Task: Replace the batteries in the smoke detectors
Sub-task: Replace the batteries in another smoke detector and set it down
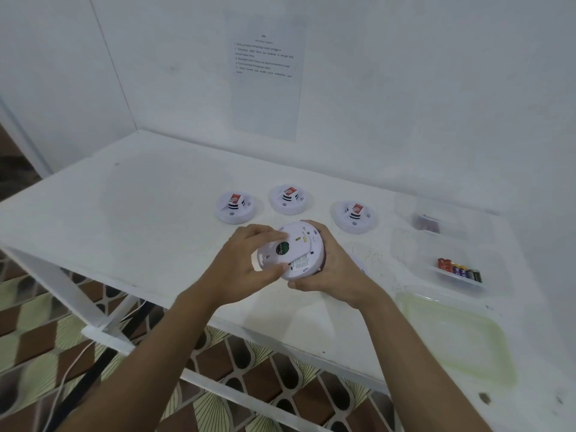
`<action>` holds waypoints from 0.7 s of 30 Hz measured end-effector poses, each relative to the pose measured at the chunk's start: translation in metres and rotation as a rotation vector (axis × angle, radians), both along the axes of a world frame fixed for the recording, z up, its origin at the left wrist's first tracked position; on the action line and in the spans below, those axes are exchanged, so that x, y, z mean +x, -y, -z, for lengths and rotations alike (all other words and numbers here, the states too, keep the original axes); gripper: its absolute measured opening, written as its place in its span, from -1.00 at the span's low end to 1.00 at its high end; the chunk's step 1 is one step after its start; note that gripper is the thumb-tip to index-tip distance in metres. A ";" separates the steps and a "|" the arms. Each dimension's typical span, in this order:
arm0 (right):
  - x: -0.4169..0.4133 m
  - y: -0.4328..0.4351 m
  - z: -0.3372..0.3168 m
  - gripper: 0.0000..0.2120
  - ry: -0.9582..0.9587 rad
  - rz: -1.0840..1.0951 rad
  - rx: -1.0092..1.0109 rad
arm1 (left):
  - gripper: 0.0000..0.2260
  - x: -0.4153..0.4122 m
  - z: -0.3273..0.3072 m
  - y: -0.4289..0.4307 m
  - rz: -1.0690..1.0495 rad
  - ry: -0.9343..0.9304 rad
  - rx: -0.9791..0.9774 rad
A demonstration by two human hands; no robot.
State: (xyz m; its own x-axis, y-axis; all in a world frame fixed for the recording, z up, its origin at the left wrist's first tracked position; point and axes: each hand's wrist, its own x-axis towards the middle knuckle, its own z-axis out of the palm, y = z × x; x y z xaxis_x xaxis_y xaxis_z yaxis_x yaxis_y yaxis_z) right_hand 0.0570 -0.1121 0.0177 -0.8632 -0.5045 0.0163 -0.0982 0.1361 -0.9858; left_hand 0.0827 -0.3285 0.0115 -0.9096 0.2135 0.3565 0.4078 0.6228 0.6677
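I hold a white round smoke detector (300, 249) above the table, its back side up, showing a label and a dark round patch. My right hand (330, 272) grips its right rim from below. My left hand (249, 260) grips the round back plate (268, 255) on its left side, thumb and fingers curled over its edge. Three more smoke detectors (235, 207) (290, 199) (355, 215) sit face up in a row behind, each with a red sticker. Several batteries (459, 269) lie in a clear tray at the right.
The white table (140, 213) stands against a white wall with a printed sheet (265, 60). Clear plastic containers (436, 213) sit at the right; one holds something dark. A pale green lid (452, 335) lies near the front right. A round white piece (358, 263) lies under my right wrist.
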 end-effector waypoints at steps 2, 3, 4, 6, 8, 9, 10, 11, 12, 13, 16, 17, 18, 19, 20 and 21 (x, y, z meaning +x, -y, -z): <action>0.000 -0.001 -0.001 -0.11 0.000 -0.023 0.028 | -0.38 0.000 -0.003 0.000 -0.026 0.067 -0.024; 0.000 -0.001 -0.001 -0.12 0.000 -0.030 0.037 | -0.36 0.000 -0.005 0.001 -0.032 0.096 -0.009; 0.001 -0.001 -0.001 -0.11 -0.004 -0.034 0.044 | -0.37 0.000 -0.006 0.001 -0.037 0.114 0.023; 0.002 0.000 -0.002 -0.10 -0.014 -0.036 0.059 | -0.41 0.001 -0.008 0.001 -0.043 0.110 0.084; 0.003 0.000 -0.003 -0.10 -0.015 -0.043 0.066 | -0.45 0.002 -0.010 0.000 -0.032 0.090 0.092; 0.004 0.000 -0.004 -0.10 -0.018 -0.047 0.070 | -0.45 0.003 -0.011 -0.001 -0.024 0.090 0.088; 0.004 0.000 -0.004 -0.10 -0.019 -0.050 0.072 | -0.45 0.004 -0.013 -0.002 -0.014 0.100 0.091; 0.004 0.000 -0.005 -0.10 -0.017 -0.052 0.071 | -0.45 0.005 -0.014 -0.004 -0.005 0.116 0.103; 0.004 0.001 -0.006 -0.10 -0.012 -0.054 0.066 | -0.45 0.005 -0.015 -0.005 0.002 0.129 0.116; 0.004 0.001 -0.006 -0.10 -0.007 -0.054 0.063 | -0.45 0.005 -0.016 -0.006 0.008 0.136 0.123; 0.004 0.000 -0.006 -0.10 0.001 -0.051 0.066 | -0.44 0.005 -0.018 -0.007 0.014 0.144 0.110; 0.004 0.000 -0.006 -0.10 -0.002 -0.051 0.069 | -0.44 0.005 -0.018 -0.006 0.018 0.148 0.107; 0.004 0.000 -0.006 -0.10 -0.004 -0.051 0.071 | -0.43 0.004 -0.018 -0.006 0.022 0.153 0.103; 0.004 0.000 -0.006 -0.10 -0.004 -0.052 0.072 | -0.43 0.004 -0.017 -0.005 0.027 0.162 0.101; 0.004 0.000 -0.005 -0.10 -0.007 -0.053 0.074 | -0.42 0.003 -0.018 -0.004 0.030 0.171 0.099; 0.004 0.000 -0.005 -0.10 -0.013 -0.054 0.080 | -0.42 0.003 -0.017 -0.004 0.030 0.179 0.098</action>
